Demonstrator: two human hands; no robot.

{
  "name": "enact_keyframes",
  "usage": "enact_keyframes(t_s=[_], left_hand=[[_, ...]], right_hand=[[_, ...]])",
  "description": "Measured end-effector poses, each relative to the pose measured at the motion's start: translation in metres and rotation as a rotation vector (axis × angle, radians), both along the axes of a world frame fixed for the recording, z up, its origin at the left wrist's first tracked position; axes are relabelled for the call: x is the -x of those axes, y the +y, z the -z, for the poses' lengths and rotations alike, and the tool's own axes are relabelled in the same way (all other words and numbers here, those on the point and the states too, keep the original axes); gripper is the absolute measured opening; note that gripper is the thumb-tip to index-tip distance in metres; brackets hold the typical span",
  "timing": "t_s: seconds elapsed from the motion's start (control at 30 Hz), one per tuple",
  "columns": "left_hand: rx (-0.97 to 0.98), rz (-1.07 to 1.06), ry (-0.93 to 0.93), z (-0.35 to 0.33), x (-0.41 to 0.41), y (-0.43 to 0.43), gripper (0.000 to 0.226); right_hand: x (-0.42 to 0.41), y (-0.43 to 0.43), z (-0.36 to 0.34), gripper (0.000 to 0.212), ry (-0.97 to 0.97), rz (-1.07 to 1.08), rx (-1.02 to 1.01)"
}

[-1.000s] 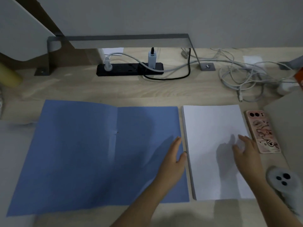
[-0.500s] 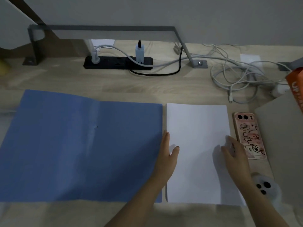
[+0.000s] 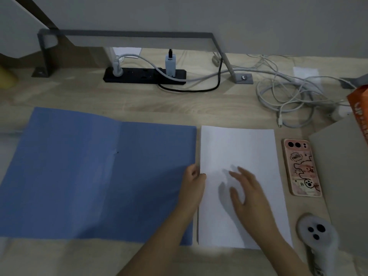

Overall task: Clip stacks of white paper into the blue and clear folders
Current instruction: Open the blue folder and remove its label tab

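So the blue folder [image 3: 95,176] is lying wide open and flat on the desk [image 3: 139,104], taking up most of the left half toward the near edge, and the stack of white paper [image 3: 239,148] sits just beside its right edge, close enough that they look nearly touching. The left hand [image 3: 192,186] is curled at the paper's left edge with the thumb on top, looks like it's pinching that edge, though I can't tell how many sheets it actually has. The right hand [image 3: 249,196] is spread open, fingers apart, over the middle of the paper, gripping nothing; can't say for sure whether it's pressing down or just hovering. My read is this is the pick-up-the-stack step, nothing is in the folder yet. The next move probably needs the whole stack lifted or slid left onto the folder's right half, kept squared up so sheets don't fan out. No clear folder or clip that I can spot. There's a phone [image 3: 301,167] near the right edge, well out of the way.
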State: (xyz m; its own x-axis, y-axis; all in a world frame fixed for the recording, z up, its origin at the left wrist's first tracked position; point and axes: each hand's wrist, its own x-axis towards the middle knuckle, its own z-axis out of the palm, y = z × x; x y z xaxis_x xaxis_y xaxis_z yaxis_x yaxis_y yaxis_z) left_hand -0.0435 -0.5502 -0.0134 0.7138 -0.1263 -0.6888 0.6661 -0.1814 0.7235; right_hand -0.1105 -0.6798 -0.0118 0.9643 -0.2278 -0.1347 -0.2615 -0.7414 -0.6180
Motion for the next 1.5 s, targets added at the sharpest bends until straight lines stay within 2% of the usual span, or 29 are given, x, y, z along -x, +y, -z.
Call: enact_keyframes(t_s=[0.07, 0.17, 0.37, 0.47, 0.57, 0.67, 0.87, 1.1, 1.3, 1.4, 1.43, 1.5], left_hand=[[-0.070, 0.022, 0.010, -0.004, -0.005, -0.002, 0.010], [-0.112, 0.070, 0.061, -0.004, -0.014, -0.006, 0.025], [-0.104, 0.087, 0.210, -0.002, -0.023, 0.000, 0.010], [-0.067, 0.100, 0.191, 0.000, -0.016, 0.007, 0.011], [0.042, 0.119, 0.165, -0.003, 0.000, 0.013, 0.023], [0.126, 0.105, 0.117, -0.007, 0.010, 0.016, 0.031], [0.178, 0.086, 0.085, -0.011, 0.010, 0.016, 0.019], [0.200, 0.095, 0.076, -0.010, 0.011, 0.016, 0.017], [0.154, 0.114, 0.067, -0.011, 0.012, 0.018, 0.026], [-0.046, 0.148, -0.122, -0.006, 0.018, 0.012, 0.040], [-0.070, 0.152, -0.181, -0.006, 0.019, 0.008, 0.041], [0.008, 0.168, -0.135, -0.005, 0.018, 0.000, 0.042]], right_hand=[[0.001, 0.017, 0.007, 0.041, 0.062, -0.037, -0.030], [0.001, 0.024, 0.016, 0.044, 0.144, -0.004, -0.021], [-0.013, 0.020, 0.013, 0.042, 0.152, 0.079, -0.032], [-0.018, 0.021, 0.011, 0.048, 0.175, 0.100, -0.048], [-0.017, 0.026, 0.010, 0.055, 0.188, 0.123, -0.079], [-0.015, 0.030, 0.010, 0.052, 0.164, 0.146, -0.086], [-0.014, 0.027, 0.011, 0.041, 0.133, 0.161, -0.148], [-0.013, 0.025, 0.013, 0.037, 0.127, 0.173, -0.202], [-0.012, 0.025, 0.015, 0.031, 0.127, 0.162, -0.154], [-0.011, 0.026, 0.016, 0.026, 0.103, 0.154, -0.108], [-0.011, 0.026, 0.016, 0.027, 0.107, 0.150, -0.103], [-0.011, 0.027, 0.015, 0.029, 0.126, 0.150, -0.110]])
